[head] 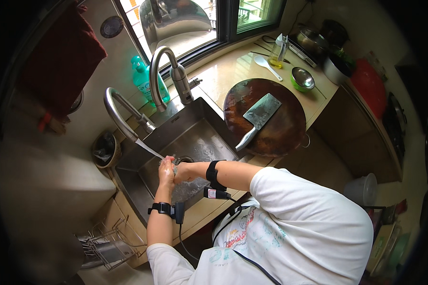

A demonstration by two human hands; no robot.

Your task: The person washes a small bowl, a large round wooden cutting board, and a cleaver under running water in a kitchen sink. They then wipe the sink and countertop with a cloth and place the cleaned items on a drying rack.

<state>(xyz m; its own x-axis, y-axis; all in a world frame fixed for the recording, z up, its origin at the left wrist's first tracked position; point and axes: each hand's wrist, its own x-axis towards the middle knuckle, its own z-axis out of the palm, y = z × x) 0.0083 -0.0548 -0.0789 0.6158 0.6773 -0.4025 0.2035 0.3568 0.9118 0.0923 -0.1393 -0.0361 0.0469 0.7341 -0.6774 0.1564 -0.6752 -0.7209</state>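
Over the stainless steel sink (207,137), my left hand (166,172) and my right hand (184,172) are pressed together under running water. A stream (149,148) from the lower curved faucet (119,119) lands on the fingers of my left hand. Something pale and greenish shows between the palms, too small and covered to name. My right fingers are mostly hidden behind the left hand. Just beyond the hands lies the sink drain (185,159), with water splashing around it.
On the counter, a cleaver (262,111) lies on a round wooden chopping board (283,133) overhanging the front edge. Behind stand a second faucet (181,83), a green pump bottle (141,81), an oil dispenser (278,55), a white spoon (267,67) and a bowl (302,79). A wire rack (108,249) hangs at left.
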